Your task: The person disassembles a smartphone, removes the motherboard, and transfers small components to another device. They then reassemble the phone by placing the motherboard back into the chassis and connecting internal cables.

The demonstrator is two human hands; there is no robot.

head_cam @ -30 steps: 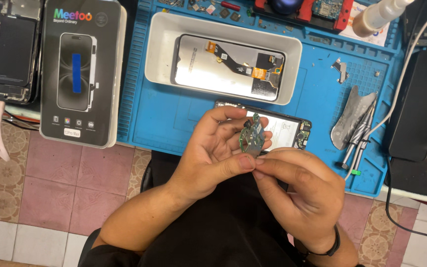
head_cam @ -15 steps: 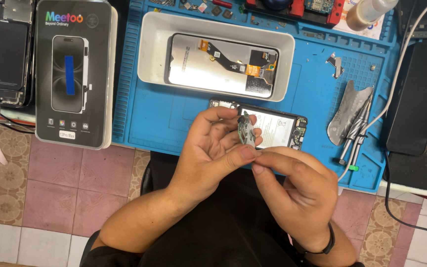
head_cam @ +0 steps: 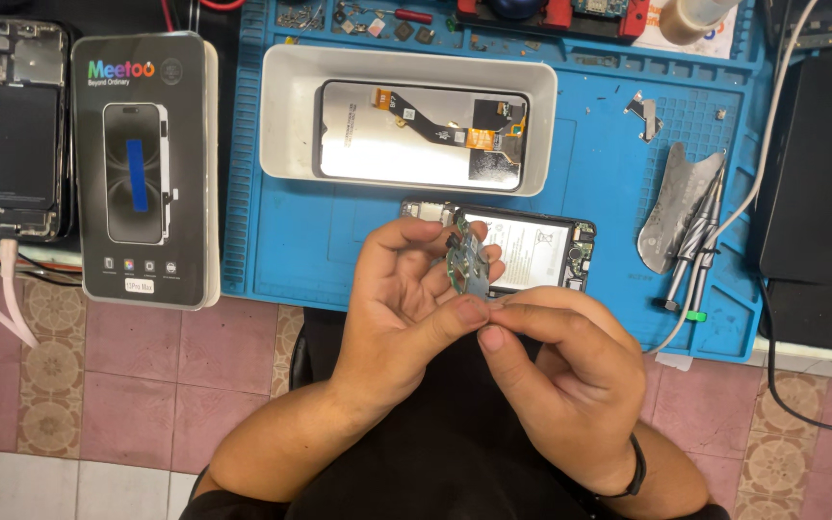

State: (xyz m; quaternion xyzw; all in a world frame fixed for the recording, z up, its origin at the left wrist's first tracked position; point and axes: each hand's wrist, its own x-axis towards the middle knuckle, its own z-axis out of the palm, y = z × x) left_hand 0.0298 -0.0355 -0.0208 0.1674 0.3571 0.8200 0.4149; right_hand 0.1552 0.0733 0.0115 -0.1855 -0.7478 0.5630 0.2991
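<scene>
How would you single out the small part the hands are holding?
Start at the blue work mat. Just below the white tray, both hands meet above an opened phone. The small green circuit board, pinched in the left hand, is the only loose board there.

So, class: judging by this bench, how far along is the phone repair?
Done: the opened phone lies back-off on the blue mat, and a screen panel sits in the white tray. In hand: left hand and right hand pinch a small circuit board. Left: the phone is unassembled.
</scene>
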